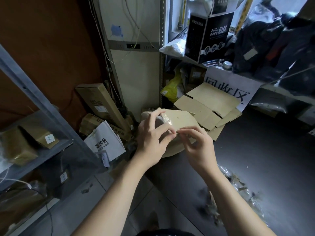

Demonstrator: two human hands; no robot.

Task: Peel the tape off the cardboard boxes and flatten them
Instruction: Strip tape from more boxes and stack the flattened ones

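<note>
A small cardboard box [182,119] rests on the dark table edge [255,150] in front of me, with shiny clear tape [166,120] across its left end. My left hand [151,138] curls round the box's left end, fingers over the top and thumb pressing near the tape edge. To its right, my right hand [196,143] pinches at the box's near edge where the tape ends, fingertips almost touching the left thumb. Behind it lie flattened cardboard boxes [208,103].
A heap of peeled tape scraps [238,188] lies at the table's near right. Metal shelving [42,106] with boxes stands left. Long cartons [100,103] and a white paper bag [105,140] crowd the floor. A black mask box [209,31] sits on the shelf above.
</note>
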